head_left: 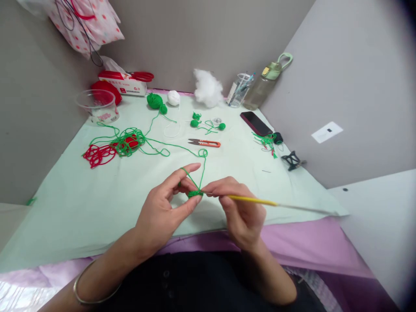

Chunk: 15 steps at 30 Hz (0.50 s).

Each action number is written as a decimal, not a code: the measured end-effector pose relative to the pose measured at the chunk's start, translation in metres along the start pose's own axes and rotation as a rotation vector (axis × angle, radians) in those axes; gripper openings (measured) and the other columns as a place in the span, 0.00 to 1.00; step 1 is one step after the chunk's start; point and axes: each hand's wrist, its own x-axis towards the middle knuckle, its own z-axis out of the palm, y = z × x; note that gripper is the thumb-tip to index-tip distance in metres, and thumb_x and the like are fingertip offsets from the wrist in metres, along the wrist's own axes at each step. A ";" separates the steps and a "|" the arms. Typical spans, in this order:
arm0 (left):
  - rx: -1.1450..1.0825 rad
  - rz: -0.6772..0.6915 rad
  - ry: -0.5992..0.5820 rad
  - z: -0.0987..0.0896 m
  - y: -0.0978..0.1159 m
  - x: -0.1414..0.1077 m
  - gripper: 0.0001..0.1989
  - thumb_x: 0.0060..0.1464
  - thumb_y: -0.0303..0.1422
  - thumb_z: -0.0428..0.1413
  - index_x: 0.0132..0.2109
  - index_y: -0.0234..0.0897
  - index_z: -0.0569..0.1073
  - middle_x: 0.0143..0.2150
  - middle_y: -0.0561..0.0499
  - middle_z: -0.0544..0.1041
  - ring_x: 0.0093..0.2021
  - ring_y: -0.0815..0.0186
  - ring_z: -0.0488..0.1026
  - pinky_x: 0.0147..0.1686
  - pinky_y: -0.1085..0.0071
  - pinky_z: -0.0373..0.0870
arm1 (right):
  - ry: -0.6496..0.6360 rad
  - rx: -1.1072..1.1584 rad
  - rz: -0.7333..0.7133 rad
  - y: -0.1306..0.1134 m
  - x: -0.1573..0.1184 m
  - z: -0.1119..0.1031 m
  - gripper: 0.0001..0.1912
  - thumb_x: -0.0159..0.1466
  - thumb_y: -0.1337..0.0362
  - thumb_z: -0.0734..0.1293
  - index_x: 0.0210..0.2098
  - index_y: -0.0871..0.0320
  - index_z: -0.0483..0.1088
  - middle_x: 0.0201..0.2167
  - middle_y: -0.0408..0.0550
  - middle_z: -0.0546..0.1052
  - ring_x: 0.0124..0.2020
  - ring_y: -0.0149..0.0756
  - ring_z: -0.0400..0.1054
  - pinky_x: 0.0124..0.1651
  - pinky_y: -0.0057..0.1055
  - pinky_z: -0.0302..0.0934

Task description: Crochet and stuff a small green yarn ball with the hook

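Observation:
My left hand (165,197) pinches a small green crochet piece (195,193) between thumb and fingers, its index finger stretched out with green yarn (203,171) looped over it. In my right hand (242,208) is a crochet hook (253,199) with a yellow handle, held like a pen. The hook's tip meets the right end of the piece; my fingers partly cover it. From there the yarn runs back across the table to a loose green tangle (126,141). Orange thread snips (204,143) lie just beyond my hands.
Red yarn (99,155) lies beside the tangle. Green yarn balls (155,101), a white ball (173,98) and white stuffing (208,89) sit at the back. A plastic tub (104,113) stands left; a phone (256,123), bottle (263,86) and black clip (292,160) are right.

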 end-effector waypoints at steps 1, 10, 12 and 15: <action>0.034 0.018 0.008 0.000 0.000 0.000 0.26 0.58 0.28 0.61 0.63 0.41 0.73 0.36 0.55 0.74 0.39 0.68 0.74 0.51 0.70 0.72 | -0.033 -0.050 -0.053 -0.001 0.001 -0.001 0.11 0.72 0.71 0.61 0.47 0.55 0.73 0.40 0.51 0.81 0.42 0.39 0.75 0.42 0.39 0.72; 0.152 0.071 0.023 0.000 -0.005 0.004 0.24 0.58 0.28 0.60 0.62 0.39 0.75 0.36 0.53 0.76 0.39 0.67 0.74 0.50 0.69 0.72 | -0.110 -0.238 -0.215 0.008 0.002 0.000 0.12 0.70 0.74 0.63 0.48 0.55 0.73 0.42 0.53 0.81 0.41 0.38 0.76 0.40 0.36 0.73; 0.028 -0.014 0.017 0.002 -0.004 0.004 0.24 0.58 0.30 0.61 0.62 0.39 0.74 0.37 0.53 0.75 0.39 0.68 0.74 0.48 0.70 0.73 | -0.028 -0.313 -0.266 0.013 -0.004 0.006 0.14 0.69 0.74 0.64 0.49 0.52 0.73 0.44 0.54 0.81 0.43 0.39 0.76 0.39 0.37 0.74; -0.124 -0.086 0.012 0.003 -0.002 0.002 0.24 0.59 0.33 0.61 0.62 0.39 0.74 0.38 0.53 0.74 0.40 0.67 0.75 0.47 0.71 0.74 | 0.056 -0.350 -0.295 0.016 -0.009 0.012 0.16 0.67 0.74 0.66 0.51 0.52 0.73 0.46 0.54 0.82 0.46 0.41 0.76 0.39 0.37 0.74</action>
